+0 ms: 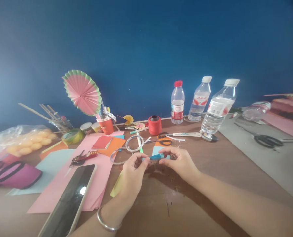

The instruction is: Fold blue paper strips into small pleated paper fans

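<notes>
Folded blue paper strip [157,157] pinched at both ends: left hand [133,172] and right hand [179,161] each closed on it, above wooden table [210,171], near scissors [164,142].

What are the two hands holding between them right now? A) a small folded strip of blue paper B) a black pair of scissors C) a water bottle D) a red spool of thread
A: the left hand and right hand each pinch an end of the folded blue paper strip above the table.
</notes>
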Motion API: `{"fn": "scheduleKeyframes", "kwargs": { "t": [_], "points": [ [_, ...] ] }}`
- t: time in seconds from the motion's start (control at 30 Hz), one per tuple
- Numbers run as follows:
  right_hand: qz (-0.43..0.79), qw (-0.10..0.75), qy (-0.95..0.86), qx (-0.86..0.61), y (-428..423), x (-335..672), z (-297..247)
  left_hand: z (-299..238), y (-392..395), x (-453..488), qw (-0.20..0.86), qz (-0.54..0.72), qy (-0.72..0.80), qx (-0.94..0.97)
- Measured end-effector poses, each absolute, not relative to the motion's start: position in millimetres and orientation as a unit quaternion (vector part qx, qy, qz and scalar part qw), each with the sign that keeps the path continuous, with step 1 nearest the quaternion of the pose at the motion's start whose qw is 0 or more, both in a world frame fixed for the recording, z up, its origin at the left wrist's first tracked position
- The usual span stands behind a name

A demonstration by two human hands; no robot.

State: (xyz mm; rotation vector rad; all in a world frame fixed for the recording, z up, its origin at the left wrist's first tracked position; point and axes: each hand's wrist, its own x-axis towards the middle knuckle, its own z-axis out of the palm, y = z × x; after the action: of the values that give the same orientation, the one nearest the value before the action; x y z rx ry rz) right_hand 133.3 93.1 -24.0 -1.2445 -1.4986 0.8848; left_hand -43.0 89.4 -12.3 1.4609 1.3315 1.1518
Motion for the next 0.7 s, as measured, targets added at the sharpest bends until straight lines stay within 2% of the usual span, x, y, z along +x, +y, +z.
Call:
{"fn": "scheduleKeyframes", "kwargs": {
  "t": [0.43,0.7],
  "points": [
    [0.413,0.528,-0.554,-0.493,98.9,132.5,-26.5,-8.4,85.8,-41.4,0.463,0.466,0.527,0.539],
    [0.482,0.523,-0.583,-0.393,92.3,132.9,-18.6,-8.5,87.4,-40.2,0.483,0.463,0.519,0.532]
  ]
}}
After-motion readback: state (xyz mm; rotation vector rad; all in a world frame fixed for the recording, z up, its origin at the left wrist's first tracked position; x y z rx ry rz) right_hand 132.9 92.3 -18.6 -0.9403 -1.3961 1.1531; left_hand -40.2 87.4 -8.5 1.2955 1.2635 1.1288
